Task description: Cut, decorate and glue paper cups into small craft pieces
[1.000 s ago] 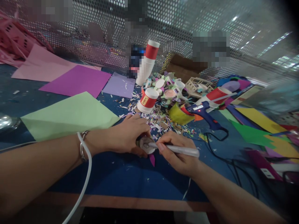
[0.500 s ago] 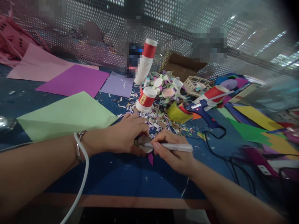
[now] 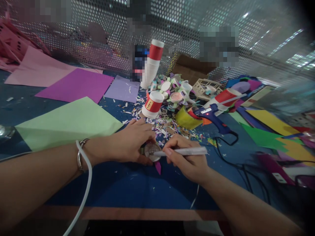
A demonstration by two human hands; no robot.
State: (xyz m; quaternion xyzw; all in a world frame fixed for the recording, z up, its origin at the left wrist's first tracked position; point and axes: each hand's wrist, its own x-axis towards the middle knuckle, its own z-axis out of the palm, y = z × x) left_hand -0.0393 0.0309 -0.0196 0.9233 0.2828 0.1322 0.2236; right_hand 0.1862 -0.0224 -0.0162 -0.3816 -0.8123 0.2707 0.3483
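My left hand (image 3: 130,142) presses a small round disc (image 3: 150,150) flat on the dark blue table (image 3: 128,186), fingers curled around its far side. My right hand (image 3: 187,160) grips a silver-white pen (image 3: 187,151), its tip touching the disc's right edge. A small magenta paper scrap (image 3: 158,167) lies just below the disc. A bracelet and a white cable (image 3: 85,183) cross my left wrist.
A light green sheet (image 3: 66,123), purple sheets (image 3: 76,84) and pink paper lie left. Red-and-white paper cups (image 3: 152,104), confetti scraps and small cup crafts sit behind my hands. A blue glue gun (image 3: 214,118) with a black cord lies right, beside coloured paper. A perforated metal screen stands behind.
The pen in my right hand has tilted from sloping down-right to nearly level, tip staying at the disc. The view drifted slightly; my left hand kept its hold.
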